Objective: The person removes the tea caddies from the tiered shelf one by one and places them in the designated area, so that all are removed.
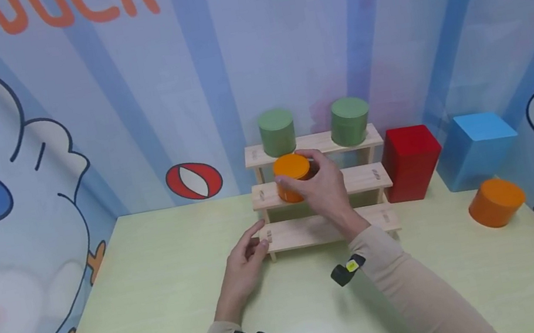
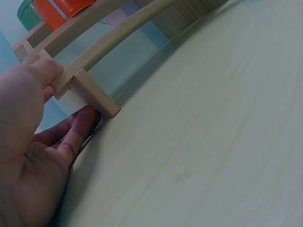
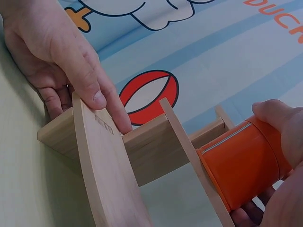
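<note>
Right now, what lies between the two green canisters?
Nothing stands there: the head view shows only bare wooden top shelf between the left green canister and the right green canister.

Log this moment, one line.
right hand: grips orange canister at middle shelf | left hand: holds bottom shelf by left end | top shelf: two green canisters

1 red box stands beside 1 blue box, before a striped blue backdrop.

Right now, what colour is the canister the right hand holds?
Orange; the canister shows best in the head view.
</note>
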The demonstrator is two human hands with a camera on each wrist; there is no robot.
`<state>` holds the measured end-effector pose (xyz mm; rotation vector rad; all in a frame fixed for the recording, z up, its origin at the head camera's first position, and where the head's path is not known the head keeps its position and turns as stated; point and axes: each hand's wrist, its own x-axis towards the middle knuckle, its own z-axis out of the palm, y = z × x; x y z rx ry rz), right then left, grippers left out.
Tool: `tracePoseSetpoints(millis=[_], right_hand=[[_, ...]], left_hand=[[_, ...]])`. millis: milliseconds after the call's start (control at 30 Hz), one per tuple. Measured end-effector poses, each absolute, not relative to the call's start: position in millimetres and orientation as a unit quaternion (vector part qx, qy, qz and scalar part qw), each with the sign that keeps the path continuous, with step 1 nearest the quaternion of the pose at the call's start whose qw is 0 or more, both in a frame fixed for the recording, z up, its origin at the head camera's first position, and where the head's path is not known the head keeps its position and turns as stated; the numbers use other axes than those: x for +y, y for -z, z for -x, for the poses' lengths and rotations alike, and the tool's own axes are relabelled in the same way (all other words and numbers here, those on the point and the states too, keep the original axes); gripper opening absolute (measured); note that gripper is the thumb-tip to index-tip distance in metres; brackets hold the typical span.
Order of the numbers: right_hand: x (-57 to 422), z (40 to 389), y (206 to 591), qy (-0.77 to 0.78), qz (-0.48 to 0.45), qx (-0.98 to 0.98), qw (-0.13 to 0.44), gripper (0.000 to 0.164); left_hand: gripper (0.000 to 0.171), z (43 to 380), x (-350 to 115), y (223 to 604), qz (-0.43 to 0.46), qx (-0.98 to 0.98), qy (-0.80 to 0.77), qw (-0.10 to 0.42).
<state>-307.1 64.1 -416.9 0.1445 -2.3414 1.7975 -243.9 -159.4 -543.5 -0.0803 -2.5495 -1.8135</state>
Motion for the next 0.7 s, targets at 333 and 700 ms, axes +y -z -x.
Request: tracePoseSetpoints(millis=[333,700], right_hand=[[64.4,308.2,418.4,-0.608,-0.051,-0.787,0.093,0.074],[64.1,307.4,418.4,-0.608,-0.053,-0.787,0.093,0.074]], left_hand=[[0.047,245.5,-158.6,546.8,0.021,-0.814,0.58,0.006],[0.046,246.7,-158.6,548.9,0.021,-0.818,0.575,0.011]])
